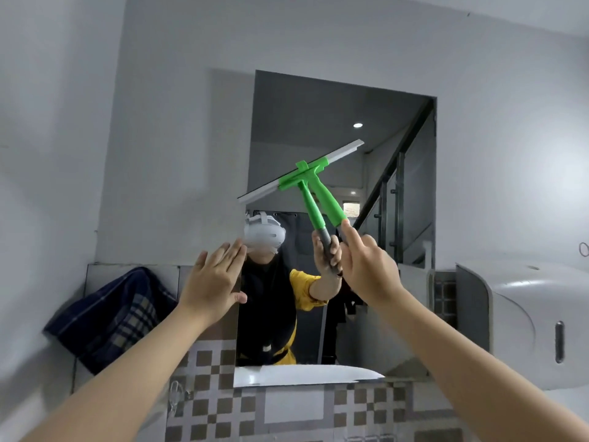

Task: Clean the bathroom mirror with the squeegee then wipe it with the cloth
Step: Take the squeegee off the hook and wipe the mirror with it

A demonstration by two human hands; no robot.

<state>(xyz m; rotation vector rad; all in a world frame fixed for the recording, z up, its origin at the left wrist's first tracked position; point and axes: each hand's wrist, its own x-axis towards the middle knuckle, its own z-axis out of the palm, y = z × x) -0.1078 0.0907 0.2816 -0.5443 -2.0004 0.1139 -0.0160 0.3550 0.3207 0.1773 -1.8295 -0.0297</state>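
The frameless bathroom mirror [395,314] hangs on the wall straight ahead. My right hand [369,269] grips the handle of a green squeegee [331,199], whose grey blade lies tilted against the mirror's upper half, left end lower. The handle's reflection shows beside it in the glass. My left hand [213,279] is flat with fingers together, resting on the mirror's left edge and holding nothing. A dark blue plaid cloth [111,317] lies draped on the ledge to the left of the mirror.
A white dispenser box [516,320] is mounted on the wall to the right of the mirror. Brown and grey checkered tiles [210,409] cover the wall below. A white basin rim [306,376] shows at the mirror's bottom edge.
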